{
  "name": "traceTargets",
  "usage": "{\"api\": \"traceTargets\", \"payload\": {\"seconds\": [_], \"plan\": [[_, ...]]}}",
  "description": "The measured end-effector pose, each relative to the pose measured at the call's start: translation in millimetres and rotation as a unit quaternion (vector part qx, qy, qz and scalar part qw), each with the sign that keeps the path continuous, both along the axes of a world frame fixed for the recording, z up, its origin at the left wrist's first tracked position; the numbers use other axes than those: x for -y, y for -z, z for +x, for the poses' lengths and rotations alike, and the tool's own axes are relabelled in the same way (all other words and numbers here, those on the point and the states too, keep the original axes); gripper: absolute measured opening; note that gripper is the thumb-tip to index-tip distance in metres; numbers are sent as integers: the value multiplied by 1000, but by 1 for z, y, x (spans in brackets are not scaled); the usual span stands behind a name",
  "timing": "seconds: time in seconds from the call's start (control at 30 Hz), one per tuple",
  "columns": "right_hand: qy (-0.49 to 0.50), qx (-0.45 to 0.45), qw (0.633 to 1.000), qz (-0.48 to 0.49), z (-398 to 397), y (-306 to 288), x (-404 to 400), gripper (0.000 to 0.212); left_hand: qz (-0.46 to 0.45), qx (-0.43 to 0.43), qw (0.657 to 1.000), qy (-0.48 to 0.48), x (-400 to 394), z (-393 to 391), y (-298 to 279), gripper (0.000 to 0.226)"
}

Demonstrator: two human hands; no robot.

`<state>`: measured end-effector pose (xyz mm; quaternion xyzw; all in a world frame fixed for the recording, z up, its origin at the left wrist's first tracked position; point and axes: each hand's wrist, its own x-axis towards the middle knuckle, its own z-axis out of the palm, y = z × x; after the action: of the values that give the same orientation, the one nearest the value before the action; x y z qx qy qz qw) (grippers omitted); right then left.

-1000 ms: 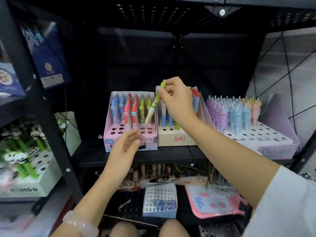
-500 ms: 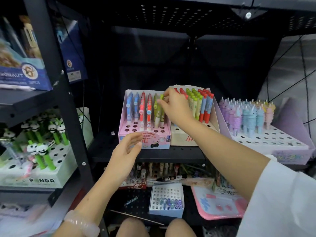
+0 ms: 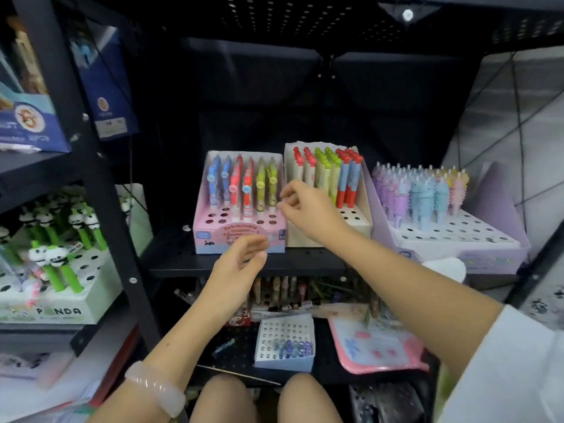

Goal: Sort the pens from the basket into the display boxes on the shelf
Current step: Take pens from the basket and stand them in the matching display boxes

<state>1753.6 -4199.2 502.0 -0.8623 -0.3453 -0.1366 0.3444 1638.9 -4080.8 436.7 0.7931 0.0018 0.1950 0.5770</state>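
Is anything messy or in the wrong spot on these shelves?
Yes, a little. On the lower shelf, one loose blue pen lies flat beside the small white box instead of standing in a hole. Behind it, a jumbled pile of pens lies on its side. The pink box looks tidy.

A black perforated metal shelving unit (image 3: 244,264) is seen across the frame centre; a grey tiled wall (image 3: 518,117) is visible at upper right.

Both arms reach forward; right hand (image 3: 308,209) fingers loosely curled, left hand (image 3: 238,264) fingers relaxed, both empty.
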Motion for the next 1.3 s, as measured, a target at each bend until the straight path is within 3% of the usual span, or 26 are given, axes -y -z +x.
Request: {"api": "traceTargets", "payload": {"seconds": [0.2, 0.43, 0.63, 0.8, 0.9, 1.07, 1.3], "plan": [[-34, -69, 994, -80, -26, 6, 118, 11, -20, -53, 987, 150, 93, 15, 14, 25], [116, -185, 972, -83, -58, 65, 290, 9, -32, -82, 944, 318, 223, 28, 33, 22], [204, -278, 916, -206, -76, 164, 390, 19, 61, -152, 902, 400, 300, 35, 78, 22], [90, -412, 826, -375, -104, 242, 420, 34, 157, -217, 864, 426, 321, 33, 115, 27], [26, -463, 775, -429, -122, 279, 424, 51, 203, -230, 851, 427, 322, 32, 124, 34], [-13, -385, 764, -517, -147, 315, 414, 75, 219, -254, 843, 421, 321, 32, 126, 36], [-18, -456, 776, -435, -154, 317, 411, 57, 220, -262, 843, 416, 321, 33, 126, 35]]}}
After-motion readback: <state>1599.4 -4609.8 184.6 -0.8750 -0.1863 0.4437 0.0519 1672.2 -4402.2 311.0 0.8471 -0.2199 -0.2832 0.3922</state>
